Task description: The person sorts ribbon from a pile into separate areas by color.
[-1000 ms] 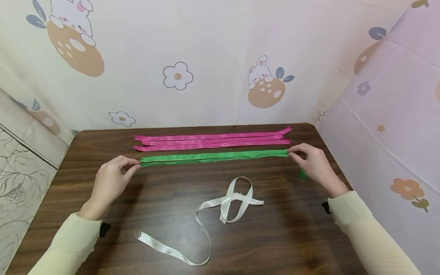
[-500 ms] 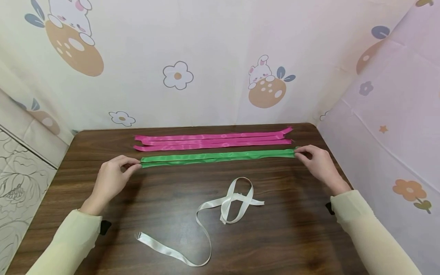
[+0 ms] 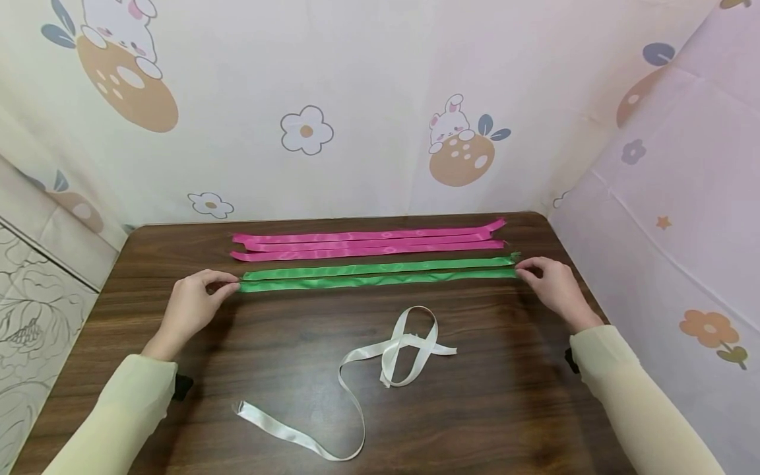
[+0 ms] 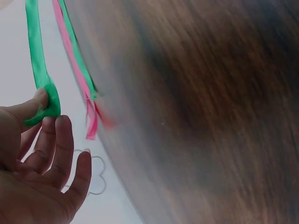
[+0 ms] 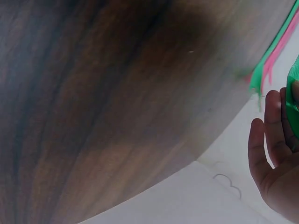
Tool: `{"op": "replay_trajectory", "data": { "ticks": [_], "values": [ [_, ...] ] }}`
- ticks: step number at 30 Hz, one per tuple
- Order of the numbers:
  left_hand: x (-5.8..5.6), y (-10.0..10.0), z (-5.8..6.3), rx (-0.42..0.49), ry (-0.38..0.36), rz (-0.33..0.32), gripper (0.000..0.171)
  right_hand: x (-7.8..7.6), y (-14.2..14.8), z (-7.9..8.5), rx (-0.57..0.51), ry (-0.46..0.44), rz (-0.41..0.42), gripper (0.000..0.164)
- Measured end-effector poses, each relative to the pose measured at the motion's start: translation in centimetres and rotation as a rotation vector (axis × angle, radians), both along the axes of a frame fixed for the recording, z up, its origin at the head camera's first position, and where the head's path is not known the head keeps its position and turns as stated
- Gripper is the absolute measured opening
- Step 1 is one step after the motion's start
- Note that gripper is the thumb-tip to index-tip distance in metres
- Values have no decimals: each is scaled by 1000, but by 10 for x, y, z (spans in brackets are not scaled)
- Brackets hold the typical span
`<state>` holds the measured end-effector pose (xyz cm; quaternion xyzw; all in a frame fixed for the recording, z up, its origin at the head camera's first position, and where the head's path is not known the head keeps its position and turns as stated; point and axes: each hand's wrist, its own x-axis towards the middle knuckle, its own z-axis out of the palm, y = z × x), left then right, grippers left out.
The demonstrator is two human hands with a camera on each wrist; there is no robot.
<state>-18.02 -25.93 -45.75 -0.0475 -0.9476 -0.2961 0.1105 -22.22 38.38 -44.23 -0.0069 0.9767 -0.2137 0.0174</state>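
A green ribbon [image 3: 380, 280] stretches straight between both hands in the head view. My left hand [image 3: 192, 305] pinches its left end; the left wrist view shows this ribbon end [image 4: 51, 100] folded between thumb and fingertips. At the other end my right hand [image 3: 552, 284] pinches the ribbon between thumb and forefinger, partly cut off in the right wrist view. Just behind it lies another green ribbon [image 3: 380, 268], flat and almost parallel, its right end frayed. Several pink ribbons [image 3: 368, 244] lie side by side farther back.
A loose white ribbon [image 3: 350, 389] curls across the front of the brown wooden table [image 3: 475, 409], with a loop at its right. Patterned cloth [image 3: 368, 79] hangs behind the table's back edge and along the right side.
The right hand has moved right, and the held green ribbon is now drawn out straight, slightly nearer and apart from the other green one. The left hand has barely shifted.
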Motion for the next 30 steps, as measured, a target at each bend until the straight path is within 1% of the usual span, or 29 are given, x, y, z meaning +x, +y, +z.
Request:
{"op": "replay_trajectory", "data": {
  "ticks": [3, 10, 14, 17, 23, 30],
  "values": [
    [-3, -2, -3, 4, -23, -1, 13, -3, 4, -5, 7, -14, -11, 32],
    [-11, -5, -10, 4, -109, 2, 17, -10, 8, -13, 20, -80, -26, 33],
    [-14, -5, -13, -9, -130, 15, 17, -13, 8, -16, 42, -93, -37, 32],
    [-16, -6, -14, -17, -136, 24, 18, -16, 8, -19, 57, -81, -45, 30],
    [-19, -8, -18, -23, -154, 35, 19, -22, 6, -25, 75, -28, -58, 26],
    [-23, -8, -21, -49, -182, 60, 21, -28, 2, -32, 104, 3, -54, 23]
  ]
}}
